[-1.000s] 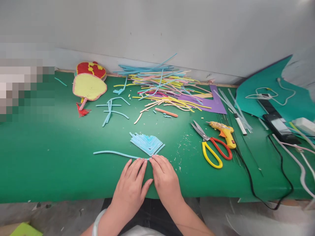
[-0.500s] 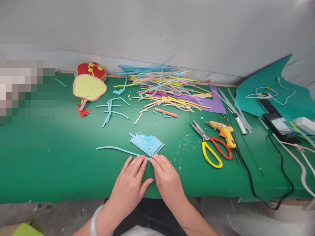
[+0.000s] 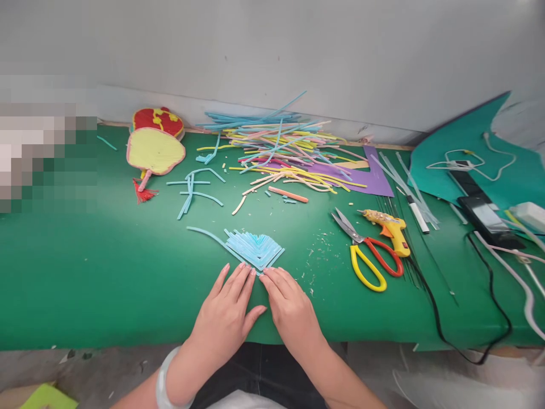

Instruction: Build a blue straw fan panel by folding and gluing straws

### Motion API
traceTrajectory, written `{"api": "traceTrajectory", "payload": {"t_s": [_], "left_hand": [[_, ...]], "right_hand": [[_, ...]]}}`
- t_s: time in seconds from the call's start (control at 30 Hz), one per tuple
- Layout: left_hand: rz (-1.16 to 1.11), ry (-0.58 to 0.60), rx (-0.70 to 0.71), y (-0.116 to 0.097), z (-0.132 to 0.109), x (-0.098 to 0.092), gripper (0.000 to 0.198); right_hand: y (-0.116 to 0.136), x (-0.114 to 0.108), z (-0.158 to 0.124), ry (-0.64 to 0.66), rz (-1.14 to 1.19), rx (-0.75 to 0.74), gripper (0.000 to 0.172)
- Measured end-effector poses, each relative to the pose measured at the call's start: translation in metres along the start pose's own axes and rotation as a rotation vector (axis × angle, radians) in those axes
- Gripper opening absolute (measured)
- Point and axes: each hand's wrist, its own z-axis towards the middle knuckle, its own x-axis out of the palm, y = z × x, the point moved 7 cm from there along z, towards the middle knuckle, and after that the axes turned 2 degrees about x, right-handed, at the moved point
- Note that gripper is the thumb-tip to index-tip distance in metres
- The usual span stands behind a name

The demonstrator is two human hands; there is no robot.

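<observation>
A pale blue pipe cleaner (image 3: 207, 234) runs from the left down under my fingertips, bent along the lower point of a V-shaped blue piece (image 3: 255, 248). That piece is made of nested blue pipe cleaners laid side by side, flat on the table. My left hand (image 3: 227, 304) lies with fingers stretched out and thumb apart, its fingertips pressing the loose pipe cleaner near the V's left arm. Beside the tip, my right hand (image 3: 292, 304) has its fingers together and bent over the same pipe cleaner. Its thumb is hidden.
On the green table (image 3: 106, 284) lie scissors (image 3: 361, 250), a yellow glue gun (image 3: 389, 227) with a black cord, and a pile of coloured pipe cleaners (image 3: 276, 142). A yellow fan (image 3: 155, 150) sits at left, a phone (image 3: 485, 218) at right. Clippings are scattered near the scissors.
The free left end of the blue pipe cleaner has swung upward and closer to the V-shaped piece. Both hands stay almost in place.
</observation>
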Motion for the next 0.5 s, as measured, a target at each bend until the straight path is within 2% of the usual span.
{"api": "traceTrajectory", "payload": {"t_s": [0.3,0.5], "left_hand": [[0.028,0.025,-0.014,0.0008,0.0018,0.0006,0.046],[-0.016,-0.003,-0.021,0.0018,0.0004,0.0005,0.046]], "right_hand": [[-0.0015,0.0029,-0.0021,0.014,0.007,0.005,0.039],[-0.0013,0.0011,-0.0012,0.007,0.022,-0.003,0.039]]}}
